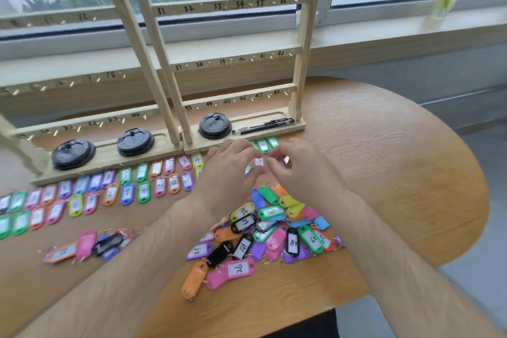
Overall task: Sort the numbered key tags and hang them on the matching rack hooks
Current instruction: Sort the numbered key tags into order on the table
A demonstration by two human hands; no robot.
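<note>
Tag (259, 161) points lengthwise toward rack (301, 63), pinched by left hand (229, 170); right hand (301, 170) grip unclear.

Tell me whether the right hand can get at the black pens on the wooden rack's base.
Probably yes: the right hand is just in front of the black pens, with only flat green key tags between.

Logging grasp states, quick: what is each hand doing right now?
Left hand: seems to pinch a key tag between thumb and fingers.
Right hand: fingers curled beside that tag; blur hides whether it grips.
</note>
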